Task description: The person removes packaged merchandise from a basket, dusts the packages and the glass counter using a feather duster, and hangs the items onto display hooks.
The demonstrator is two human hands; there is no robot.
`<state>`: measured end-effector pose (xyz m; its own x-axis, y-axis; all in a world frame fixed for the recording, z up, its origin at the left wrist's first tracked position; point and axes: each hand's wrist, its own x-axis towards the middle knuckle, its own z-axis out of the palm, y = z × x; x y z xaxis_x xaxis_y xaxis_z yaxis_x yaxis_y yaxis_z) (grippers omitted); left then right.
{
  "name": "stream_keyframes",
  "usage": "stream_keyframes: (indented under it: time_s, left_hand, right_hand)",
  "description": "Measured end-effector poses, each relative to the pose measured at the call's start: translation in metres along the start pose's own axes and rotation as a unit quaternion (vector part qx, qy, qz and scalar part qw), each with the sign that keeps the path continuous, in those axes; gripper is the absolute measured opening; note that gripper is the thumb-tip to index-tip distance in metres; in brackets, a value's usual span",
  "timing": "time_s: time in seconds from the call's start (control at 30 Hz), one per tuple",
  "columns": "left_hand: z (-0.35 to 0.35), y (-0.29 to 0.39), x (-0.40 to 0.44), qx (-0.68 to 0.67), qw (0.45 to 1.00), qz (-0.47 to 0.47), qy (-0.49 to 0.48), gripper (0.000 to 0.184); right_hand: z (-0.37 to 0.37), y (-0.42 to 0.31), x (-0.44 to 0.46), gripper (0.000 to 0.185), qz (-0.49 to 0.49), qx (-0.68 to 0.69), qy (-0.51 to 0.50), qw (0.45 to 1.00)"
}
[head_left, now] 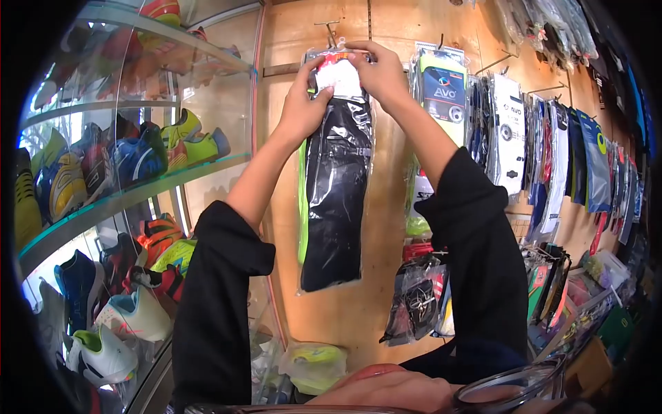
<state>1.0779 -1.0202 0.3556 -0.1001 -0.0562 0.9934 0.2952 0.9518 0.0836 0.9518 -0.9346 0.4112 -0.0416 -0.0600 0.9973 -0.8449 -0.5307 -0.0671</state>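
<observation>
A long black sock pack [336, 200] in clear plastic hangs upright against the wooden wall, with a bright green pack [303, 207] showing behind its left edge. My left hand [307, 100] grips the upper left side of the black pack, thumb on its white and red label [339, 77]. At the upper right of the same pack, my right hand [377, 72] pinches its top edge near the label. Just above my hands, a metal hook [331, 33] sticks out from the wall.
On the left, a glass shelf [138, 185] holds several sport shoes. Several packed socks [509, 131] hang on hooks to the right. Lower down are dark packs [416, 297] and a plastic bag with something yellow-green [314, 366].
</observation>
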Motion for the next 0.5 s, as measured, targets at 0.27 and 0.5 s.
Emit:
stream_keyframes:
  time_s: [0.27, 0.5]
  left_hand:
    - [-0.005, -0.052, 0.056, 0.009, 0.999, -0.038, 0.020, 0.057]
    - [-0.004, -0.071, 0.081, 0.045, 0.998, -0.043, 0.007, 0.055]
  right_hand:
    - [0.041, 0.023, 0.055, 0.023, 0.001, -0.042, -0.012, 0.999]
    - [0.057, 0.043, 0.078, 0.021, 0.022, -0.124, 0.028, 0.992]
